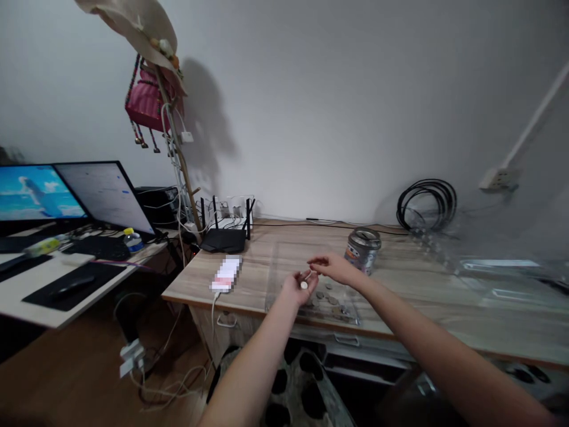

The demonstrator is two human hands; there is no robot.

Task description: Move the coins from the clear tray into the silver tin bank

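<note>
My left hand (300, 286) is cupped palm up over the front of a wooden desk (400, 296), with small coins (304, 284) lying in it. My right hand (331, 267) hovers just beside it, fingers pinched toward the left palm; whether a coin sits between them is too small to tell. Below both hands lies a clear plastic tray (320, 299) with several loose coins (331, 300) on it. A metal tin with a clear slotted lid (364, 249) stands just right of my right hand.
A phone (226, 274) on a charging cable lies left of the tray, with a black router (223, 236) behind it. Coiled black cable (427, 204) leans on the wall. Clear plastic boxes (502, 276) sit at right. Monitors (66, 193) stand on a second desk at left.
</note>
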